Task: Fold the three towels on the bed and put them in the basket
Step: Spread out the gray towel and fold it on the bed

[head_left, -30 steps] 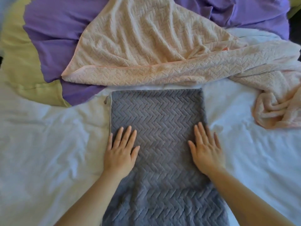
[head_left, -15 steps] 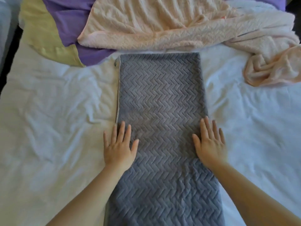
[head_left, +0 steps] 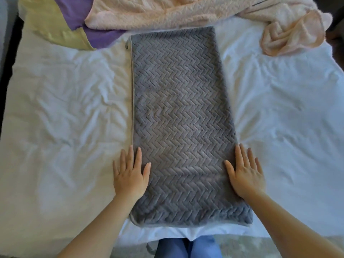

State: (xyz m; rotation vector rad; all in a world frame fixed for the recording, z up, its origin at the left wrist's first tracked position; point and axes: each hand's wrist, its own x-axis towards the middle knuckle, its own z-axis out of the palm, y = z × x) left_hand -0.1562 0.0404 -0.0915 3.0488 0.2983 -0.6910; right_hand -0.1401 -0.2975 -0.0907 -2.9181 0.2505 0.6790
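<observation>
Gray towel lies smoothed; my left hand and right hand rest flat, fingers spread, gripping nothing, so folding crookedly could misalign its edges.

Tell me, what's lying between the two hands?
The grey towel, folded into a long strip. The left hand and right hand lie flat on its edges, seen in the head view.

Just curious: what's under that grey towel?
The grey towel lies flat on the white sheet, which shows all around it. Whatever is directly beneath is covered; its far edge reaches the peach towel.
</observation>
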